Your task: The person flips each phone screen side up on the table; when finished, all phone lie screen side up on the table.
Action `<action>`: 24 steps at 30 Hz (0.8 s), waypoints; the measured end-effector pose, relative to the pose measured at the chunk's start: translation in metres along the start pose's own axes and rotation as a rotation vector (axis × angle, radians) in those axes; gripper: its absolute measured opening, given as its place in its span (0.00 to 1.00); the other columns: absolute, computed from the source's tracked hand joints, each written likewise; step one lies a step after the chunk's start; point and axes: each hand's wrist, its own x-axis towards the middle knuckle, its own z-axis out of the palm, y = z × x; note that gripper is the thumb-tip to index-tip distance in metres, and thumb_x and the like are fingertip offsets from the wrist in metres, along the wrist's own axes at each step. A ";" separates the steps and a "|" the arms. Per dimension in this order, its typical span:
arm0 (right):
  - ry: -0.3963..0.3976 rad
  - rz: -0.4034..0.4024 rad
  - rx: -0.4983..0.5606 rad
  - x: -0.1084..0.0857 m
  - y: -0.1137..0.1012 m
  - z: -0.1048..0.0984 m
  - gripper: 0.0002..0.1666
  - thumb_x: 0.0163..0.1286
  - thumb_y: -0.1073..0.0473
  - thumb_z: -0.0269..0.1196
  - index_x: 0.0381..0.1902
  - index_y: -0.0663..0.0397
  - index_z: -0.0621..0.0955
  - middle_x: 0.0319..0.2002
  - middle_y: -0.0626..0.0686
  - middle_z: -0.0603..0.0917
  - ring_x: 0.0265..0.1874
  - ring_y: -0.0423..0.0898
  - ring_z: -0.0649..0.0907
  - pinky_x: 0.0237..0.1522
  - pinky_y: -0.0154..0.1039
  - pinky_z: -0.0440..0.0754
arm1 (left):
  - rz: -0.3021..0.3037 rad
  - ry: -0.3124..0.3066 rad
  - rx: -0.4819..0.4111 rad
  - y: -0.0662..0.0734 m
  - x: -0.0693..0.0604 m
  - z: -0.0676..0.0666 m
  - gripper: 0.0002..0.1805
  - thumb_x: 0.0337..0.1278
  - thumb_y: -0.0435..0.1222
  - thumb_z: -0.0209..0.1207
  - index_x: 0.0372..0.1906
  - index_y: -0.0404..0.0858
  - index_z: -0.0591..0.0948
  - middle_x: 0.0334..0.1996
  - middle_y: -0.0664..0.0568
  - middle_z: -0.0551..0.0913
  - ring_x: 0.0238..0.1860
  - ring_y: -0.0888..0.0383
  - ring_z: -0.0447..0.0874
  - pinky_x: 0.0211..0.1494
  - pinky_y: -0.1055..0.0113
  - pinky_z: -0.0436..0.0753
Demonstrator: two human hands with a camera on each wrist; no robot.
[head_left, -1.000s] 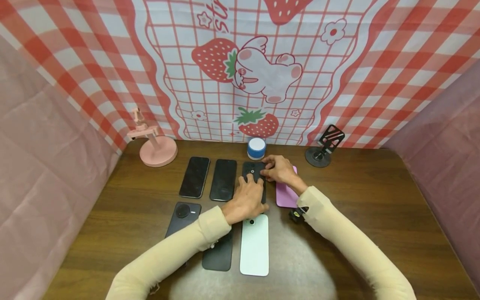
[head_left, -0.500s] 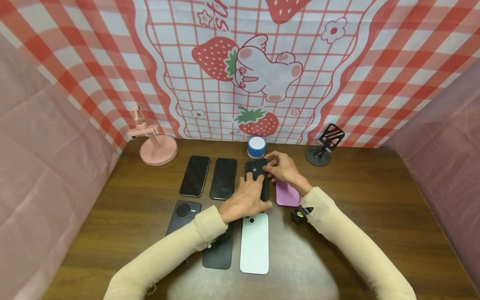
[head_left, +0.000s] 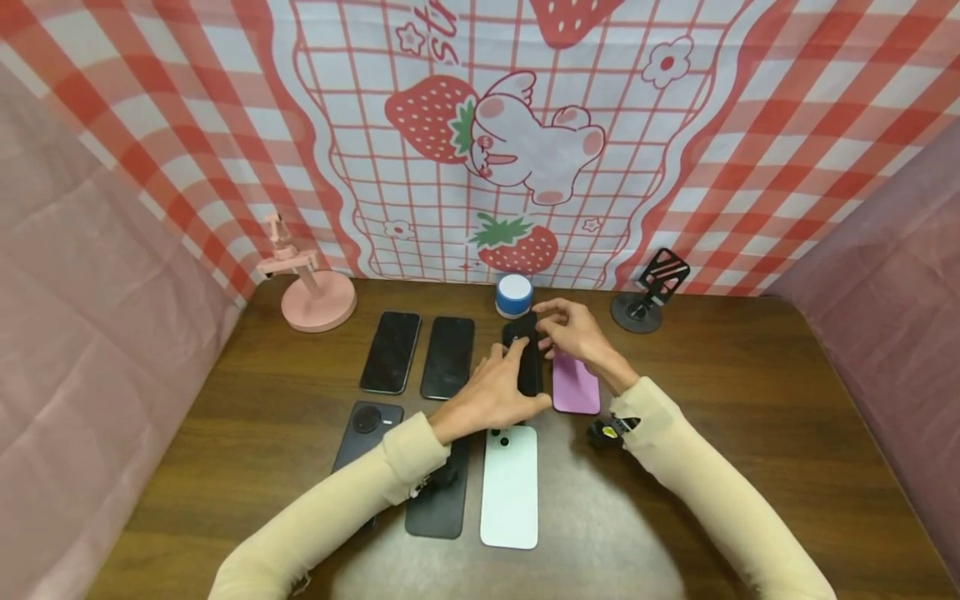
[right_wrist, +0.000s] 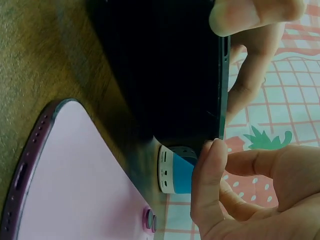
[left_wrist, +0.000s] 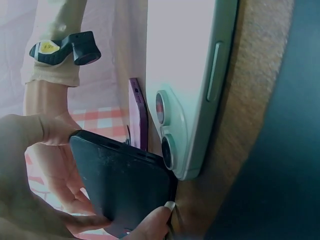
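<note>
Between my two hands a black smartphone (head_left: 531, 367) is tilted up on its long edge, its left side on or near the table. My left hand (head_left: 498, 396) grips it from the near end, thumb at one corner in the left wrist view. At the far end, my right hand (head_left: 576, 335) pinches the phone's raised edge. The dark screen of the black smartphone (right_wrist: 170, 65) faces the right wrist camera. A purple phone (head_left: 576, 387) lies just right of it, partly under my right hand. A pale green phone (head_left: 510, 492) lies face down nearer me.
Two dark phones lie face up to the left, a left one (head_left: 391, 352) and a right one (head_left: 447, 358). Closer are a grey phone (head_left: 367, 433) and a black one (head_left: 437, 504), partly under my left arm. Behind stand a blue-white cylinder (head_left: 513, 296), pink stand (head_left: 317, 300) and black stand (head_left: 651, 292).
The black smartphone has gone from lying back-up to tilted on its edge, its right side lifted. Both hands shifted slightly with it, the right hand a little rightward.
</note>
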 end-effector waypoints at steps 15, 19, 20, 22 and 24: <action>-0.109 -0.009 0.097 -0.006 0.002 0.005 0.28 0.79 0.67 0.53 0.74 0.68 0.67 0.47 0.65 0.85 0.28 0.40 0.86 0.37 0.40 0.90 | 0.073 0.041 -0.122 -0.005 0.000 -0.003 0.52 0.60 0.52 0.62 0.84 0.40 0.52 0.63 0.39 0.74 0.51 0.48 0.78 0.50 0.53 0.83; -0.158 0.006 0.106 -0.006 0.005 0.008 0.29 0.79 0.67 0.51 0.75 0.70 0.64 0.51 0.68 0.83 0.30 0.40 0.87 0.43 0.42 0.91 | 0.084 0.063 -0.167 -0.007 0.000 -0.002 0.50 0.60 0.49 0.62 0.83 0.39 0.54 0.65 0.39 0.74 0.56 0.46 0.78 0.56 0.50 0.82; -0.168 0.010 0.109 -0.007 0.006 0.008 0.30 0.80 0.67 0.50 0.75 0.70 0.64 0.52 0.68 0.82 0.31 0.40 0.88 0.44 0.43 0.91 | 0.092 0.074 -0.179 -0.007 0.000 -0.002 0.49 0.60 0.48 0.62 0.82 0.39 0.55 0.66 0.38 0.74 0.57 0.45 0.78 0.58 0.50 0.82; -0.184 0.019 0.115 -0.007 0.007 0.009 0.30 0.80 0.67 0.50 0.76 0.71 0.63 0.53 0.69 0.81 0.32 0.40 0.88 0.45 0.43 0.91 | 0.112 0.093 -0.202 -0.008 0.001 -0.002 0.47 0.59 0.46 0.62 0.81 0.37 0.56 0.67 0.38 0.74 0.59 0.44 0.79 0.60 0.49 0.81; -0.190 0.026 0.116 -0.007 0.008 0.010 0.30 0.80 0.67 0.50 0.76 0.71 0.63 0.53 0.69 0.81 0.31 0.40 0.88 0.46 0.42 0.90 | 0.136 0.113 -0.216 -0.009 0.001 -0.002 0.45 0.59 0.44 0.63 0.79 0.36 0.58 0.67 0.38 0.75 0.60 0.45 0.80 0.61 0.49 0.82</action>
